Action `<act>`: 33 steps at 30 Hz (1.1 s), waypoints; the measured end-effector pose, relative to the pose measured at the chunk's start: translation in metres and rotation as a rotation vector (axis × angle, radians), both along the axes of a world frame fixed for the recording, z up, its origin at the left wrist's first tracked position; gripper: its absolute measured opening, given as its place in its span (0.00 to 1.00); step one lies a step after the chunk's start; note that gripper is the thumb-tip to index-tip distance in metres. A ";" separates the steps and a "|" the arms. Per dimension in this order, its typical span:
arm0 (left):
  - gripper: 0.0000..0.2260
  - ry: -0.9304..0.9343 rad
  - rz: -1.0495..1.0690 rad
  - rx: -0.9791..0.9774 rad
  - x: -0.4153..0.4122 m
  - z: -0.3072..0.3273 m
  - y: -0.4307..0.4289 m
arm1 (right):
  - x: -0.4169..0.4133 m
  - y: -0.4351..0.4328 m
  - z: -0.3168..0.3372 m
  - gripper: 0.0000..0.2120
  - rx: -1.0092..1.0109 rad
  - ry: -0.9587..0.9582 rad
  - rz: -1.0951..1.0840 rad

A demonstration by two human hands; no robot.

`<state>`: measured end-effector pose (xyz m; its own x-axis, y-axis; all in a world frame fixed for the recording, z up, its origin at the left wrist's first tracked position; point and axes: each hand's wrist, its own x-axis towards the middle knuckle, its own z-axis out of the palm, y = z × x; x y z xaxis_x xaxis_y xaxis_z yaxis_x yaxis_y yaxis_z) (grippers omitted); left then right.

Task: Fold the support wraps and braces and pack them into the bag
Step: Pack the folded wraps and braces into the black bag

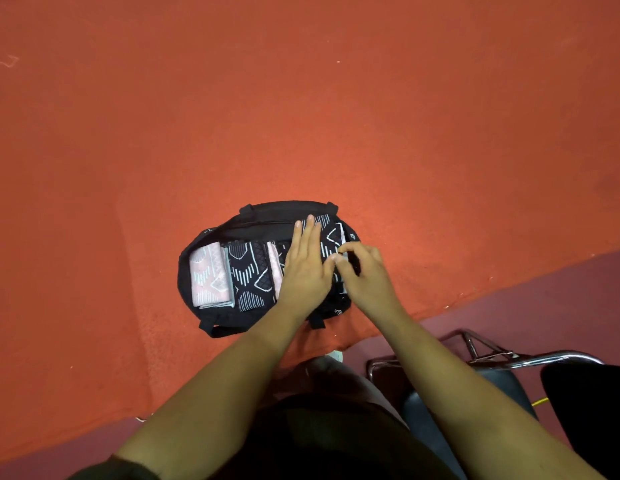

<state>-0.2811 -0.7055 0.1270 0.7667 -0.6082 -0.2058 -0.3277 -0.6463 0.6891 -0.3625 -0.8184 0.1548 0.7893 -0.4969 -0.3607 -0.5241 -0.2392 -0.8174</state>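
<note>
Bag, open on the floor: pink wrap and black wrap sit folded side by side inside. My left grip presses the row, fingers flat. My right grip pinches the end wrap. I judge packing nearly done.

bag on floor, near middle | wraps side by side in bag, left end to right end | chair right of bag, nearer the person
</note>
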 end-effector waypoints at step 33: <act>0.12 0.127 0.509 -0.006 0.082 0.043 0.221 | 0.028 0.081 -0.018 0.20 -0.435 0.107 0.229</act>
<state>-0.1995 -0.4846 0.1702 0.9348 -0.1661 -0.3140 0.1136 -0.6978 0.7073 -0.3341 -0.7378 0.1369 0.8658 -0.4375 -0.2429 -0.4933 -0.6648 -0.5610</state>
